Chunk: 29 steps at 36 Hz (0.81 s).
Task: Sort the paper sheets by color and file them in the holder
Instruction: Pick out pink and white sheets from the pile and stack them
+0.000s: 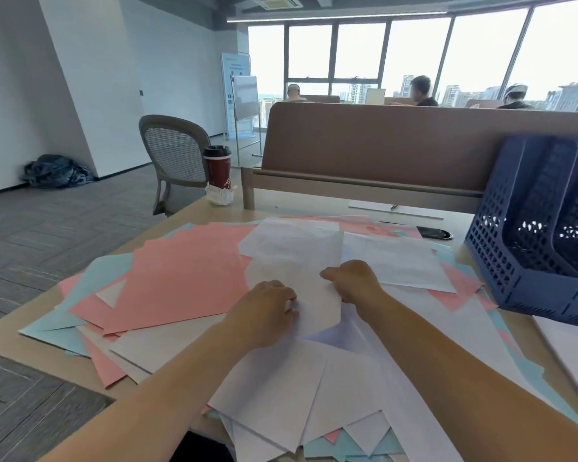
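A loose spread of paper covers the desk: pink sheets (181, 271) at the left, pale blue sheets (90, 278) poking out beneath them, white sheets (314, 378) in the middle and front. My left hand (264, 311) and my right hand (354, 281) both pinch the near edge of one white sheet (297, 258) lying on top of the pile. The blue perforated file holder (501, 261) stands at the right edge of the desk, its slots showing no paper.
A red coffee cup (218, 168) on a crumpled napkin stands at the far left of the desk. A black phone (434, 233) lies near the holder. A brown partition (381, 141) closes the back; a mesh chair (174, 155) stands left.
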{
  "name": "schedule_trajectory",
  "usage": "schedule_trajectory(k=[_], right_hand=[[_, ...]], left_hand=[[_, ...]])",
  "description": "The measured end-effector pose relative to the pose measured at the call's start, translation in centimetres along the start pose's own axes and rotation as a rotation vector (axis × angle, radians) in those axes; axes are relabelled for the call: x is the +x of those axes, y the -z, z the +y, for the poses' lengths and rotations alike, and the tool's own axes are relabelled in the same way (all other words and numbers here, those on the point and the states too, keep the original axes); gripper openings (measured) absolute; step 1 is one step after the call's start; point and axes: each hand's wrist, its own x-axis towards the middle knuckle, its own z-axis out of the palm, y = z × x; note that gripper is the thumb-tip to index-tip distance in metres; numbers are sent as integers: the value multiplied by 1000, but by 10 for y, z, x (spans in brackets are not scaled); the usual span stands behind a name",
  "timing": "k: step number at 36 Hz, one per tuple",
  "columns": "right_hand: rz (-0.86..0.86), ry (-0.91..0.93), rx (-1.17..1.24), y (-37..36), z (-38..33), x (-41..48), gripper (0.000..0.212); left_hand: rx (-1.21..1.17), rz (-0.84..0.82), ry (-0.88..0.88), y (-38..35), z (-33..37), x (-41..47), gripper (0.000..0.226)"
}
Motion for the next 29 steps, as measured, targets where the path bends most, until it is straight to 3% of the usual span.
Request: schedule_trajectory(k=[11, 20, 25, 29], right_hand=[[-85, 19, -84, -4, -12, -3, 13], [-134, 5, -138, -3, -13, -4, 23], [-74, 67, -364, -6, -9, -9, 24], [-9, 62, -412, 3, -4, -12, 25]], left_hand=[[-37, -8, 55, 1, 1, -1, 30], [-78, -16, 86, 2, 1, -3, 30], [-81, -22, 85, 2, 1, -4, 33], [-65, -36, 96, 3, 4, -6, 34]])
